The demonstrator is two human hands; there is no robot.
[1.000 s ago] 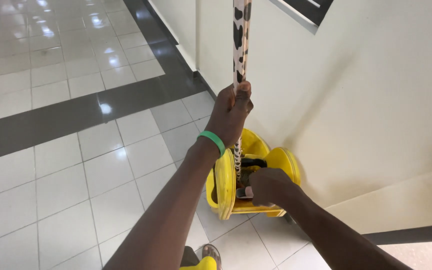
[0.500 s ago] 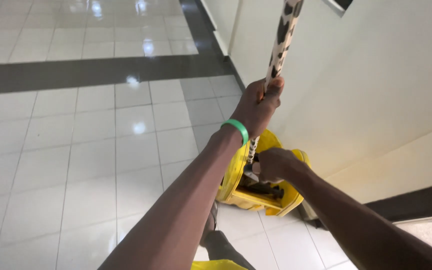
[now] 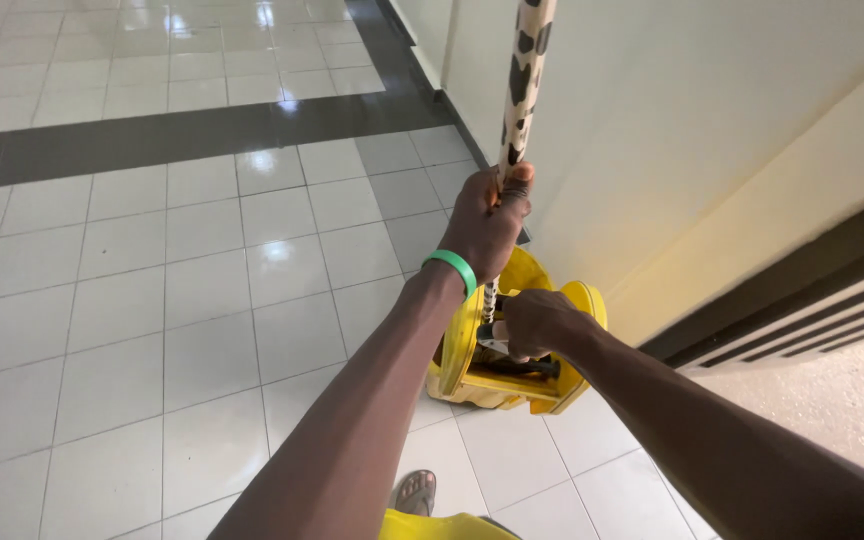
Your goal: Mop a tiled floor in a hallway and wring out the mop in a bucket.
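My left hand (image 3: 490, 222), with a green wristband (image 3: 452, 268) on the wrist, is closed around a long pole (image 3: 523, 75) patterned in cream with black patches. The pole stands almost upright and runs down into a yellow mop bucket (image 3: 462, 345) on the floor by the wall. My right hand (image 3: 535, 322) is lower down, over the bucket's wringer, with its fingers closed at the base of the pole. What exactly the fingers grip there is hidden by the hand.
Glossy white floor tiles (image 3: 182, 300) spread to the left, crossed by a dark tile band (image 3: 182, 135). A cream wall (image 3: 692, 120) with a dark skirting (image 3: 802, 300) rises on the right. My sandalled foot (image 3: 415, 492) shows at the bottom edge.
The view has swung and the pole has gone from leaning right to nearly upright. Both hands keep their hold, left high on the pole and right down at the bucket.
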